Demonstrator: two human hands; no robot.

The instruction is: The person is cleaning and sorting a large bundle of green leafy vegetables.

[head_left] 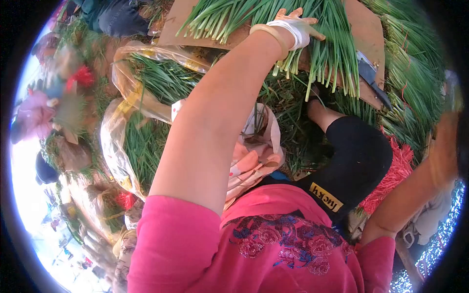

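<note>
My left hand (297, 28), with a light glove and a white wrap at the wrist, lies with its fingers spread on long green stalks (330, 49). The stalks are laid out on a brown board (369, 31), pale ends toward me. A knife (373, 80) with a dark handle rests at the board's right edge. My right arm reaches up along the right side. My right hand (452, 90) is blurred at the edge of view, beside bundled green stalks (410, 73), and its fingers cannot be made out.
Plastic bags (117, 73) holding green leaves stand left of centre. A pale spotted cloth (266, 141) is near my lap. Red strings (393, 168) lie beside my bent knee (364, 151). Loose leaves cover the ground. Another person's dark clothing (122, 17) shows at the upper left.
</note>
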